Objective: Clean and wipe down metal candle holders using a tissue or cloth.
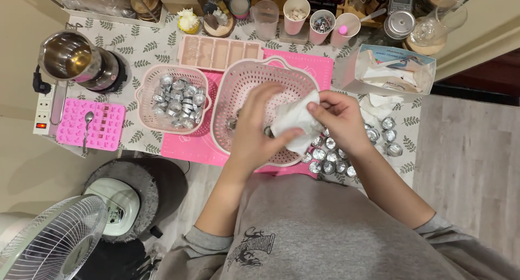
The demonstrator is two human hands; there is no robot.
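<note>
Right hand [338, 120]: thumb and fingers pinch the upper edge of a white tissue [295, 123], just right of frame centre. The tissue is bunched and creased, and it hangs down between both hands over the right part of the large basket [238, 79].

Left hand [254, 131]: fingers curl closed around something at the tissue's lower edge. A small metal object, probably a cup [268, 131], shows at the fingertips; most of it is hidden, so its shape cannot be confirmed.

Handling judgement:
- The tissue appears soft, very light and limp. It would likely tear if pulled hard or wetted. A pinch at a bunched fold seems safer than at a single loose corner.
- The cup looks like thin foil metal: light, smooth and probably easy to dent. A light hold on the rim or side wall seems best, with no squeezing.

Surroundings, outward from the hands:
- The large pink slotted basket sits at centre frame on a pink mat [311, 66].
- Loose cups [330, 155] lie on the table just right of and below the basket, some beneath the right wrist.
- A small basket [149, 104] at centre left holds a heap of similar cups.
- A tissue box [395, 68] stands at upper right.
- A pink mould [89, 125] with a spoon [87, 129] on it lies at left, below a steel pot [70, 55].
</note>
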